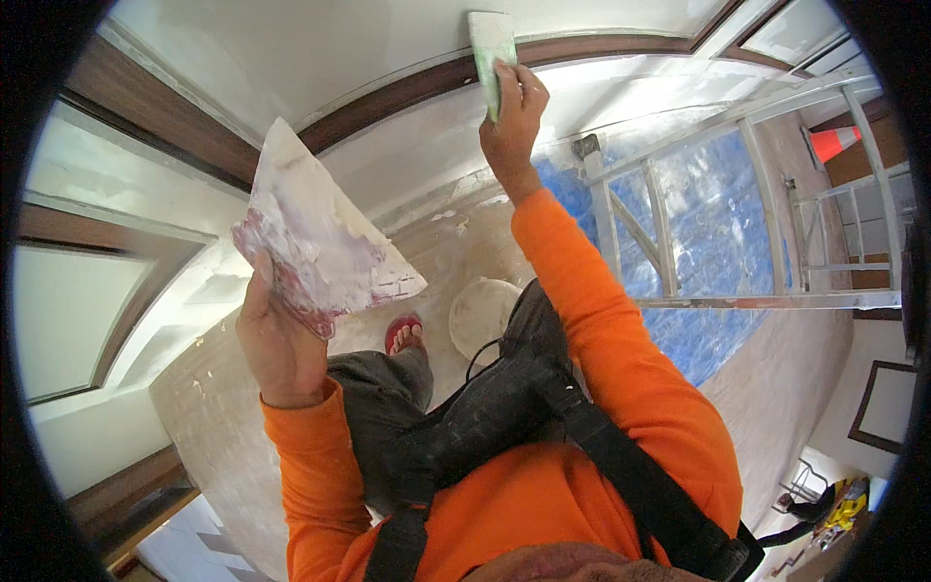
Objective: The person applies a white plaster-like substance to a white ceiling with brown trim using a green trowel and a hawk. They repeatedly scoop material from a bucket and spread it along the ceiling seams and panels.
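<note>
My left hand (281, 344) is closed on the lower edge of a flat triangular plaster board (320, 228), smeared with white and pinkish filler. Filler lies thickest along the board's right edge. Stretched forward, my right hand (514, 126) grips a pale green filling knife (493, 58) coated in white, fingers wrapped along its side. Its far end overlaps the white wall panel (388, 39) and the dark brown trim strip (572, 47); whether it touches them I cannot tell. Between my legs stands a round white bucket (482, 315), partly hidden by my knee.
An aluminium ladder (766, 304) stands to the right above blue sheeting (713, 335). Beyond it is an orange-and-white traffic cone (836, 144). A framed panel (882, 405) is on the right. Another person's dark sleeve (810, 509) shows at lower right. The floor (228, 417) is spattered.
</note>
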### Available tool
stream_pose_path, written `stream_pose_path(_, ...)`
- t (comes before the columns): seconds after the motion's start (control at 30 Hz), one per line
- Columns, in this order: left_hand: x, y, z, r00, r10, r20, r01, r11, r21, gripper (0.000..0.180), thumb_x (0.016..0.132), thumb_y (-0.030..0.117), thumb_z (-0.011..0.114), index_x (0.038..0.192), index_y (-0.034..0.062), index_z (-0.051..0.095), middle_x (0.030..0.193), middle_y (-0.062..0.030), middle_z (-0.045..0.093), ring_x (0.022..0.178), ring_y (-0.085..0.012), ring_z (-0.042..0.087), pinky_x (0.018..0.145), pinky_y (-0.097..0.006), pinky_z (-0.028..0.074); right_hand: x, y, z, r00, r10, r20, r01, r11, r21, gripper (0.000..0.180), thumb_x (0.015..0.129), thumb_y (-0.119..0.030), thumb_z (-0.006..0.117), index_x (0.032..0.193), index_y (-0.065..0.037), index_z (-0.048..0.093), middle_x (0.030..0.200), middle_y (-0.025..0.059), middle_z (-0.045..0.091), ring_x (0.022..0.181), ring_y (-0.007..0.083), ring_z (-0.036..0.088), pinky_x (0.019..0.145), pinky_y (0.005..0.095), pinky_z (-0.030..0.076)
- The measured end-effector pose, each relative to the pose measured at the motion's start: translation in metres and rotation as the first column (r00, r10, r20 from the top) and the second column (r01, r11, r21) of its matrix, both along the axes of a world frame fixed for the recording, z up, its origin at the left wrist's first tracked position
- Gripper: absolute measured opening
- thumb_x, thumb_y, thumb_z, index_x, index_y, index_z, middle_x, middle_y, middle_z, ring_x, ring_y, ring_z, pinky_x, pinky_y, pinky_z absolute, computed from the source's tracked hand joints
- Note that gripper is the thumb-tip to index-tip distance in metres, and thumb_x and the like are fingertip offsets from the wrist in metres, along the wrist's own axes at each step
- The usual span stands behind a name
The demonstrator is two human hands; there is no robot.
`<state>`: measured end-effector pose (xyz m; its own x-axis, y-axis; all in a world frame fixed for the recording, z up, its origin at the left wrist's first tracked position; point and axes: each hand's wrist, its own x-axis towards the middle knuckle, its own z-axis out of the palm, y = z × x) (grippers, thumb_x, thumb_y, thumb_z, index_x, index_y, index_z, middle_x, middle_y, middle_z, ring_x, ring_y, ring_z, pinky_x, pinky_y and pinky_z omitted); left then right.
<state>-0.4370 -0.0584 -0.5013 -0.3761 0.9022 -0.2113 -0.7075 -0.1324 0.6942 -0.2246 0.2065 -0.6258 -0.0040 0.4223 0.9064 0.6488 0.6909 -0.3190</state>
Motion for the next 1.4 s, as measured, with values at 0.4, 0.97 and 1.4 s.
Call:
stream_pose_path(0.4,0.0,0.0,-0.004,0.999,0.036,0.007,-0.036,0.999,0.004,0.043,0.102,0.022,0.047,0.14,0.0029,0.043,0.134,-0.0144,0.055,0.121,-0.0256,0.055,0.098,-0.039,0.047,0.041,-0.019,0.046,0.977,-0.126,-0.174,0.072,0.954,-0.29,0.035,0.087,-0.001,0.056,0.122,0.002,0.055,0.112,0.0212,0.056,0.107,0.0386,0.052,0.094,0.0466,0.042)
stream_pose_path(0.97,-0.003,0.003,-0.006,0.996,0.086,-0.034,-0.086,0.996,-0.004,0.044,0.101,0.022,0.049,0.14,0.0039,0.044,0.131,-0.0155,0.057,0.118,-0.0252,0.058,0.093,-0.038,0.05,-0.028,-0.059,0.044,0.943,0.063,-0.327,-0.141,0.965,-0.221,0.018,0.092,-0.005,0.055,0.109,0.001,0.056,0.089,0.0145,0.059,0.083,0.0269,0.062,0.072,0.0388,0.05)
stream_pose_path(1.4,-0.005,0.009,-0.008,0.997,0.077,-0.024,-0.077,0.997,-0.004,0.041,0.101,0.021,0.049,0.137,0.0032,0.046,0.13,-0.0151,0.059,0.117,-0.0249,0.06,0.093,-0.038,0.051,-0.025,-0.114,0.055,0.832,0.493,-0.254,-0.533,0.838,-0.118,0.026,0.082,0.0,0.059,0.108,-0.001,0.062,0.103,0.0166,0.064,0.095,0.0349,0.061,0.083,0.0398,0.05)
